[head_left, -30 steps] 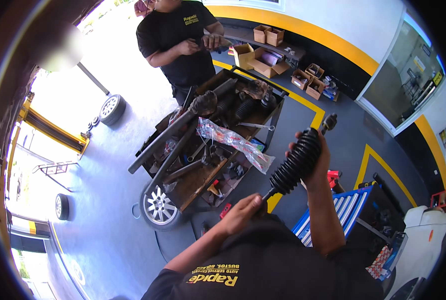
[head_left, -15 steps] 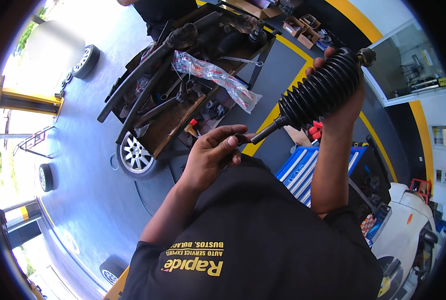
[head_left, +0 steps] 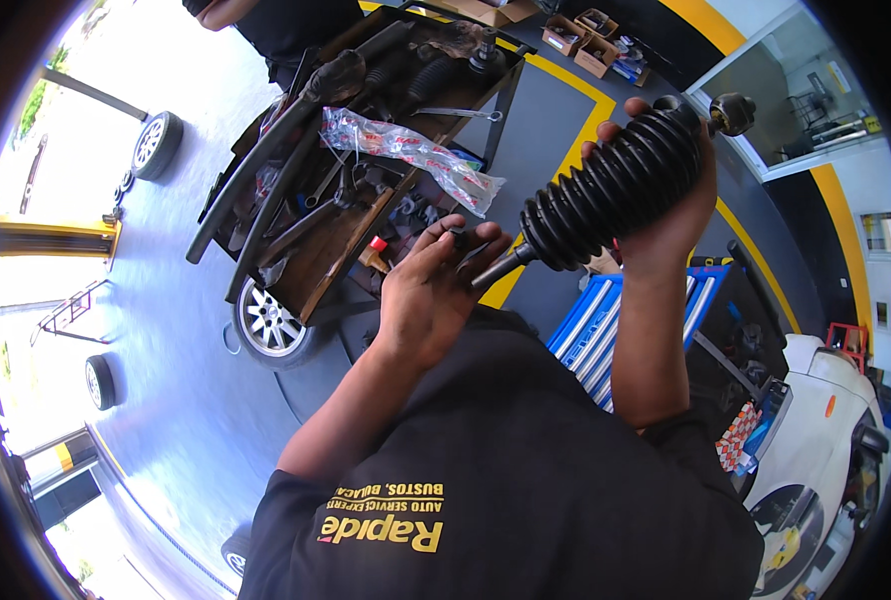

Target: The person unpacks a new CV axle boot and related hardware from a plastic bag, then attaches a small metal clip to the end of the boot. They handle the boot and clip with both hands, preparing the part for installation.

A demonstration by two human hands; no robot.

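My right hand is wrapped round a black ribbed rubber steering boot from beneath, thumb and fingers at its upper end. A dark metal rod comes out of the boot's lower left end. From the other end sticks a worn ball-joint end. My left hand is at the rod's tip, its fingers bent and partly hiding it. Between its thumb and fingertips I see a small dark nut-like piece, too small to name surely.
Ahead stands a metal cart loaded with used car parts, a clear plastic bag and a wrench. A blue tool chest stands at right, a wheel below the cart. Another person is beyond the cart.
The boot and my right hand have shifted slightly left. My left hand has turned and raised its fingers, bringing the small dark piece up, away from the rod's tip.
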